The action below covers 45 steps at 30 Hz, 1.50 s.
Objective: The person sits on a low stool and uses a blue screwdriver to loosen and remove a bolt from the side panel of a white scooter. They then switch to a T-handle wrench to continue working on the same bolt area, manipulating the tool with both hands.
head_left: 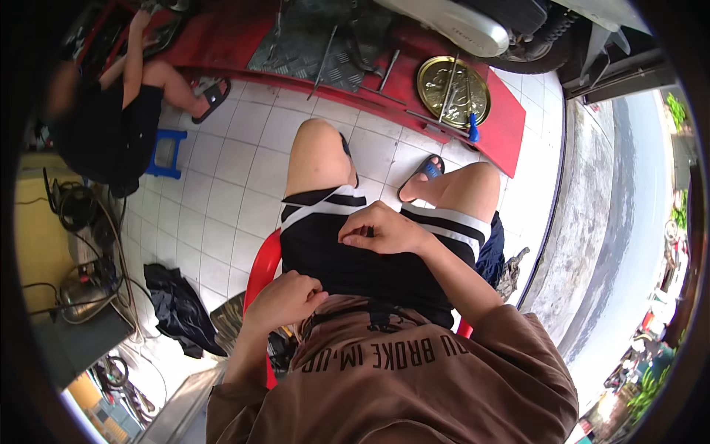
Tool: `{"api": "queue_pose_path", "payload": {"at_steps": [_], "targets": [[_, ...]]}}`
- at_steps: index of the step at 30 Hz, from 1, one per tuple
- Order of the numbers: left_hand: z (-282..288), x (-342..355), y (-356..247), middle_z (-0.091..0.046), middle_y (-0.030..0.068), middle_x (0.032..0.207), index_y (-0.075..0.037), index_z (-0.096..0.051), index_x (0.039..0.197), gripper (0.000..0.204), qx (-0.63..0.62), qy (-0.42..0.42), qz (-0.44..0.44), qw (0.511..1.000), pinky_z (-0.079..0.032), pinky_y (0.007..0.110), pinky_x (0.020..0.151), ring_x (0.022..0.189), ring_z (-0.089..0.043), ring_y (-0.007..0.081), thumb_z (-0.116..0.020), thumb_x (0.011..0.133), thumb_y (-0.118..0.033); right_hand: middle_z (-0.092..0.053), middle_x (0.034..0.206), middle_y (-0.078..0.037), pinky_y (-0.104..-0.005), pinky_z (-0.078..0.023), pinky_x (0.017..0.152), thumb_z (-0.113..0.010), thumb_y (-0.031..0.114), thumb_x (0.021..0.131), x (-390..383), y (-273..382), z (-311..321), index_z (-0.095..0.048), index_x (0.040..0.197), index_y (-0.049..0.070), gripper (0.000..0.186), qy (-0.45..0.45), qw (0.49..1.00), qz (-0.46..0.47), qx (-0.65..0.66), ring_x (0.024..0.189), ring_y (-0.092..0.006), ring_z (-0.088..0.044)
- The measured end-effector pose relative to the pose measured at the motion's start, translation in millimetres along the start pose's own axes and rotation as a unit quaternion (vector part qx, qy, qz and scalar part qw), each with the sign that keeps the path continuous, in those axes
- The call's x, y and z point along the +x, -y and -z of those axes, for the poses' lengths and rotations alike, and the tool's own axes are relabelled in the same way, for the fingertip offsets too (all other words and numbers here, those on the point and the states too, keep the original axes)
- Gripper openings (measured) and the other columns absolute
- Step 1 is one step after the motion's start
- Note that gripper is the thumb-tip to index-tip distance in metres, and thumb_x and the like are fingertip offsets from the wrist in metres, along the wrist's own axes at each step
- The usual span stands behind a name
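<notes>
Both of my hands are over my lap, above black shorts [340,259] with white bands. My right hand [384,228] is higher up, over the middle of the shorts, its fingers loosely curled in and nothing showing in them. Near my waist, by the hem of my brown shirt [414,333], my left hand [288,297] is closed with the knuckles up. Its palm is hidden, so whatever it may hold cannot be seen. I sit on a red plastic chair [265,263], partly covered by my body.
Ahead lies a red platform [506,133] bearing long metal tools, a round gold tray [458,85] and a blue-handled tool [473,127]. A motorcycle [458,29] stands over it. Far left, another person [103,133] sits by a blue stool [167,154]. Black cloth [177,307] and hoses lie left.
</notes>
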<state>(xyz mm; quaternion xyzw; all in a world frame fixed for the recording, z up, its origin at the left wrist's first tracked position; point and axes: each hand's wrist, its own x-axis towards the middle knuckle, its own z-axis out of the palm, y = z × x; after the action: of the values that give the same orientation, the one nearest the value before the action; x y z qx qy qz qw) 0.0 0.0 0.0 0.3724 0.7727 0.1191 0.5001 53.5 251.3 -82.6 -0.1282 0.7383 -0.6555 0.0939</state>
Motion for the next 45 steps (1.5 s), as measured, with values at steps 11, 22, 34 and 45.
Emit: {"api": "queue_pose_path", "payload": {"at_steps": [11, 22, 34, 45], "targets": [[176.3, 368.9, -85.0, -0.07, 0.0081, 0.08, 0.001, -0.067, 0.103, 0.023, -0.104, -0.185, -0.127, 0.969, -0.053, 0.029, 0.065, 0.072, -0.067, 0.015, -0.063, 0.091, -0.018, -0.072, 0.081, -0.016, -0.0352, -0.055, 0.069, -0.066, 0.019, 0.084, 5.1, -42.1, 293.0, -0.074, 0.093, 0.001, 0.022, -0.408, 0.871, -0.144, -0.232, 0.073, -0.0277, -0.071], [94.8, 518.9, -96.4, -0.068, 0.016, 0.095, -0.003, -0.068, 0.085, 0.024, 0.172, -0.155, -0.126, 0.965, -0.053, 0.044, 0.082, 0.093, -0.066, 0.0345, -0.071, 0.083, -0.026, -0.068, 0.065, -0.01, -0.0352, -0.054, 0.072, -0.063, 0.029, 0.085, -33.7, -145.8, 355.1, -0.075, 0.084, 0.005, 0.027, -0.432, 0.818, -0.353, -0.142, 0.067, -0.0205, -0.069], [65.4, 570.9, -154.4, -0.07, 0.0186, 0.094, -0.001, -0.069, 0.094, 0.024, 0.102, -0.255, -0.055, 0.96, -0.057, 0.042, 0.075, 0.09, -0.07, 0.0343, -0.064, 0.084, -0.022, -0.071, 0.078, -0.015, -0.029, -0.056, 0.062, -0.064, 0.02, 0.088, -40.6, -129.5, 329.5, -0.071, 0.097, -0.004, 0.026, -0.431, 0.83, -0.335, -0.112, 0.068, -0.0163, -0.071], [91.2, 572.7, -134.2, -0.069, 0.0236, 0.09, 0.004, -0.069, 0.089, 0.027, 0.103, -0.227, -0.113, 0.962, -0.055, 0.046, 0.079, 0.09, -0.068, 0.0401, -0.062, 0.086, -0.023, -0.072, 0.081, -0.018, -0.0362, -0.056, 0.078, -0.065, 0.028, 0.084, -57.5, -132.6, 331.3, -0.075, 0.1, 0.004, 0.03, -0.427, 0.831, -0.344, -0.098, 0.077, -0.0264, -0.072]]}}
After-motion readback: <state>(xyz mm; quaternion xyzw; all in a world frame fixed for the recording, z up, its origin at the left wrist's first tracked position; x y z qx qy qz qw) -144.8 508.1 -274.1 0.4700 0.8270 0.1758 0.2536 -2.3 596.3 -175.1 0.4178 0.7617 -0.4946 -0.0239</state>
